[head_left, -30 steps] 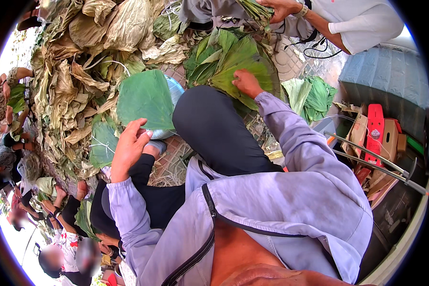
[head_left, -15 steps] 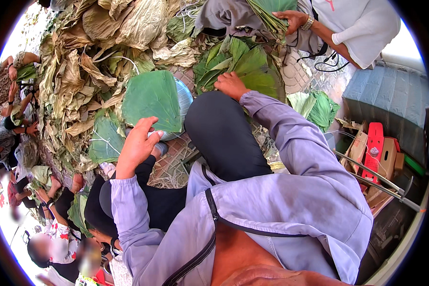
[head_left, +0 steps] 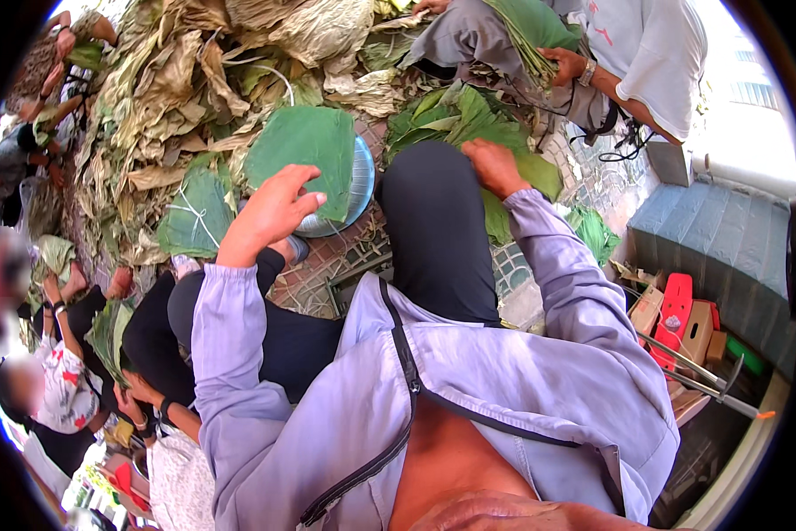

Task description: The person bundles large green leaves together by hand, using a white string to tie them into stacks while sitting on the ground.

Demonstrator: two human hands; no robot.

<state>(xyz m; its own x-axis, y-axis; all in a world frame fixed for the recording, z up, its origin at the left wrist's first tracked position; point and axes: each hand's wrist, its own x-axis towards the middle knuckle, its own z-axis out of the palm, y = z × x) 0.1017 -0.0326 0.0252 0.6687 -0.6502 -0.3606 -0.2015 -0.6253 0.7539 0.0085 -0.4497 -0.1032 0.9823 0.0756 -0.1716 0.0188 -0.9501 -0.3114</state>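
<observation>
A folded green lotus leaf stack (head_left: pixel 301 146) lies across a round blue-rimmed basin (head_left: pixel 360 181) in front of me. My left hand (head_left: pixel 274 212) hovers at the stack's near edge, its fingers stretched and thumb apart, holding nothing. Beyond my raised knee, a pile of large green lotus leaves (head_left: pixel 455 115) rests on the ground. My right hand (head_left: pixel 495 168) is at that pile's near right side, with its fingers curled on a lotus leaf (head_left: pixel 538 175); my knee partly hides the fingertips and leaf.
Dried brown leaves (head_left: pixel 177 88) heap up at the far left. A string-tied leaf bundle (head_left: pixel 194 217) lies left of the basin. Across from me, a person holds folded leaves (head_left: pixel 531 40). Others sit at left. Cardboard boxes (head_left: pixel 695 332) and a grey covered box (head_left: pixel 712 230) stand at right.
My right hand has moved right along the leaf pile, drawing a leaf toward me. My left hand stays by the basin. The whole view has shifted slightly.
</observation>
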